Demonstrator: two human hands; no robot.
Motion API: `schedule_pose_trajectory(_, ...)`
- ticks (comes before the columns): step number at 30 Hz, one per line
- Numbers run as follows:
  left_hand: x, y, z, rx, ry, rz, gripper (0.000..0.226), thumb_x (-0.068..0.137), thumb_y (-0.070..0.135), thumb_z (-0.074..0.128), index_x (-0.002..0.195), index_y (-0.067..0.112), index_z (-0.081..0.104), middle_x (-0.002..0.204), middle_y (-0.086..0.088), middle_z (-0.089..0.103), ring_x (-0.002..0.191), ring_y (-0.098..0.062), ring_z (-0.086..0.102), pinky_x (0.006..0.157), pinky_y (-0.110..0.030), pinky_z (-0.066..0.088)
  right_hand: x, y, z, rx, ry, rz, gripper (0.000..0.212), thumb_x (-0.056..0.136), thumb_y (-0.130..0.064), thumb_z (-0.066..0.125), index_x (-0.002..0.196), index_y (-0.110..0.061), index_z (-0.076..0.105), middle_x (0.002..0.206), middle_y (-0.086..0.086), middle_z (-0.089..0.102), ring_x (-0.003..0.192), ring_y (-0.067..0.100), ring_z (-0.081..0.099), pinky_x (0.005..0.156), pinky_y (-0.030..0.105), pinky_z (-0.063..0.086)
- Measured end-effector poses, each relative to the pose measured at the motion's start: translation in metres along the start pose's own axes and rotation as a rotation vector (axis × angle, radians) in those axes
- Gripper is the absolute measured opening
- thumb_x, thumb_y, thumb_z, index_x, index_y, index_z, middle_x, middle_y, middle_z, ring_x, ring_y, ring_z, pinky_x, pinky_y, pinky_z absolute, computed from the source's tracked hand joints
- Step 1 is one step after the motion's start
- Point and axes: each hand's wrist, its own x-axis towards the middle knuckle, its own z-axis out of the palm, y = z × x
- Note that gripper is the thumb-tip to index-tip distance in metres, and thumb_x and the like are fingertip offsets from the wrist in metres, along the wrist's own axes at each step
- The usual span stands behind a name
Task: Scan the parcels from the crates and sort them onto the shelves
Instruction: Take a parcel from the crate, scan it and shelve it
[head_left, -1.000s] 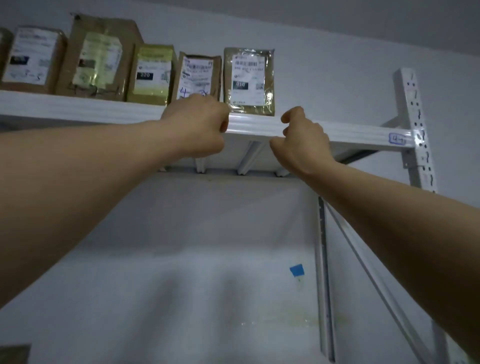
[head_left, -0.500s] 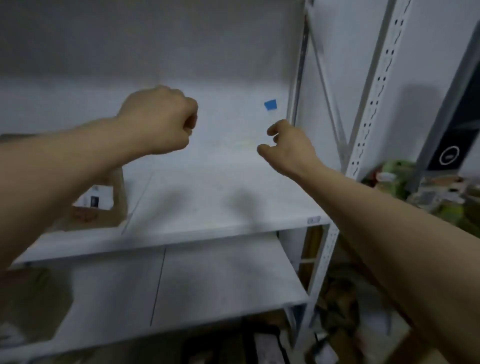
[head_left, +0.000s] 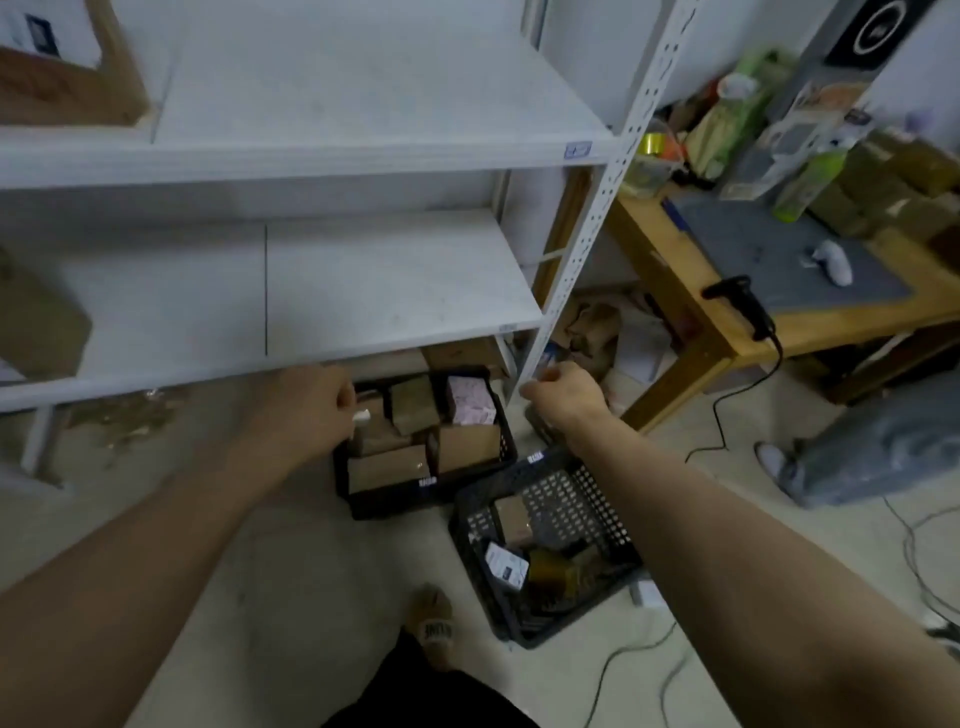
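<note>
Left hand (head_left: 304, 410): fingers balled up tight, with a little white bit poking out by the fingertips. Honestly can't tell if it's gripping that or not. Right hand (head_left: 563, 397): fingers loosely curled, nothing in them. Both hang over the two black crates on the floor. The far crate (head_left: 395, 501), just under the left hand, is packed with roughly six parcels (head_left: 415, 408), one of them pinkish. The near crate (head_left: 582, 499) has three more (head_left: 511, 519). Behind them are two white shelves (head_left: 389, 280), each with one brown parcel at the left edge (head_left: 67, 67). One black scanner (head_left: 740, 301) sits on the wooden table (head_left: 675, 291), off to the right.
</note>
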Motion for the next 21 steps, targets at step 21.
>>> schedule_pose_trajectory(21,-0.016,0.128,0.243,-0.081,-0.477,-0.323,0.017,0.096,0.019,0.052,0.080,0.018,0.058,0.091,0.000,0.062,0.087,-0.019,0.060,0.063,-0.029,0.041,0.098,0.270,-0.019,-0.144,-0.381,0.252,0.038,0.099,-0.031,0.058,0.130,-0.009,0.061,0.131,0.009,0.061,0.121,0.030,0.058,0.102,0.039,0.049)
